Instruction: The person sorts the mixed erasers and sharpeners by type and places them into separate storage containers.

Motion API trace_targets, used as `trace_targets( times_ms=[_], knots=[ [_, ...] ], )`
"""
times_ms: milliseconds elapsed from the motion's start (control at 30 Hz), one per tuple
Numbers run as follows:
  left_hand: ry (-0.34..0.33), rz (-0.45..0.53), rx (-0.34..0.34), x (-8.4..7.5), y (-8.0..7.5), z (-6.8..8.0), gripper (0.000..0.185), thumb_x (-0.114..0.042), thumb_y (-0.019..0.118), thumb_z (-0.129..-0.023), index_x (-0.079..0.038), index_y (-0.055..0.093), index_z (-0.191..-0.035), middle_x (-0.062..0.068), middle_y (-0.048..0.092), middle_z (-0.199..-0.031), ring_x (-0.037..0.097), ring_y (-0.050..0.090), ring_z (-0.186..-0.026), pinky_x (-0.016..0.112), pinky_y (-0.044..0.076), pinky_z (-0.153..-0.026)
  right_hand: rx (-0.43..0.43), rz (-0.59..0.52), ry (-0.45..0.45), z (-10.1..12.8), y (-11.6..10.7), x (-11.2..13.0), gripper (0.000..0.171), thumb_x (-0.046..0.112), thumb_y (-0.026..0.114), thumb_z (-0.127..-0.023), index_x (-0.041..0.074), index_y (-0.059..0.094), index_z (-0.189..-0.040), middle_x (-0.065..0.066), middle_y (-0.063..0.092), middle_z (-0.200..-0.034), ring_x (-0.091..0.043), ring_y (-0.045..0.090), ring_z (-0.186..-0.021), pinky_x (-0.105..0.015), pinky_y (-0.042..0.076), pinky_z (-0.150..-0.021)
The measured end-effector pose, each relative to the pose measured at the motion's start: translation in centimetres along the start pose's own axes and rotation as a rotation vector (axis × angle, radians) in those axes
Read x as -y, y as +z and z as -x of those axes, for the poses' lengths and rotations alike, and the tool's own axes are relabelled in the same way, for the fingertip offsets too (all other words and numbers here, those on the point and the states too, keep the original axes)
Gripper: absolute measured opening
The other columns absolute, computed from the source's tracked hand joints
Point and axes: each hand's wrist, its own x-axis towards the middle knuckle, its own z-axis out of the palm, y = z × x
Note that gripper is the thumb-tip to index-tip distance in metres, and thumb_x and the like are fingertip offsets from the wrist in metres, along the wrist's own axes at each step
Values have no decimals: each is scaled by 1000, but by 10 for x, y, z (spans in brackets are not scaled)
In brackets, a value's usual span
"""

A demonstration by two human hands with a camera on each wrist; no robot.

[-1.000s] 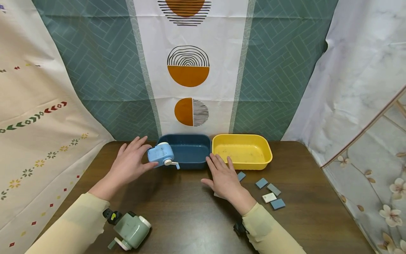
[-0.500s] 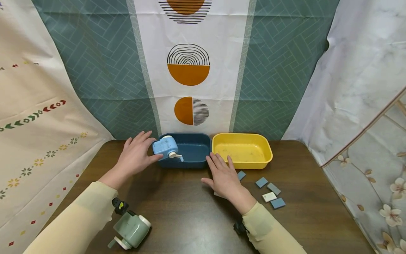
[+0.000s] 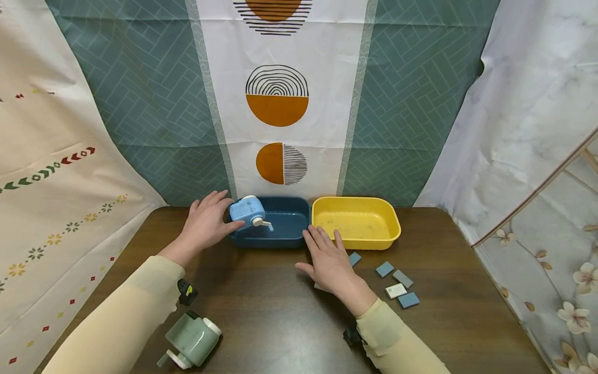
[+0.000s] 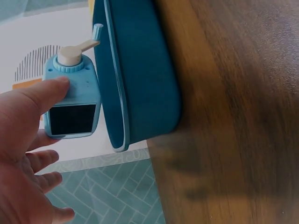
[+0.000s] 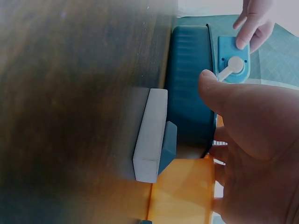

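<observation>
Blue plastic crank sharpener (image 3: pixel 247 211), gripped by my left hand (image 3: pixel 205 226), hung over the dark-blue rectangular tub (image 3: pixel 285 238); right hand (image 3: pixel 329 262) lay flat, open.

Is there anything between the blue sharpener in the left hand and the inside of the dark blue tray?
Nothing visible. The left hand holds the blue sharpener above the left end of the dark blue tray, whose visible inside looks bare. The right hand rests on the table in front.

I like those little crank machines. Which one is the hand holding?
The light blue one, held by the left hand over the dark blue tub. The green one lies untouched on the table's near edge.
</observation>
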Motion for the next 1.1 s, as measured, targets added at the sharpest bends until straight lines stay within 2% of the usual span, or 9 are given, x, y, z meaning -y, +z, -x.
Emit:
trace_targets(
  times_ms=[467, 1100],
  knots=[
    [-24, -1, 34, -2, 15, -17, 78, -47, 81, -100, 3, 58, -155, 27, 38, -172, 49, 27, -161, 81, 16, -124, 29, -17, 17, -2, 3, -2, 90, 61, 64, -108, 12, 30, -175, -11, 23, -183, -31, 19, -169, -63, 5, -134],
    [-59, -17, 76, 1, 34, -28, 75, -46, 79, -100, 2, 59, -154, 28, 36, -173, 51, 26, -161, 82, 17, -123, 7, -11, 13, 0, 1, 0, 89, 61, 65, -107, 11, 34, -174, -12, 27, -181, -32, 22, -168, -64, 6, -134]
  ],
)
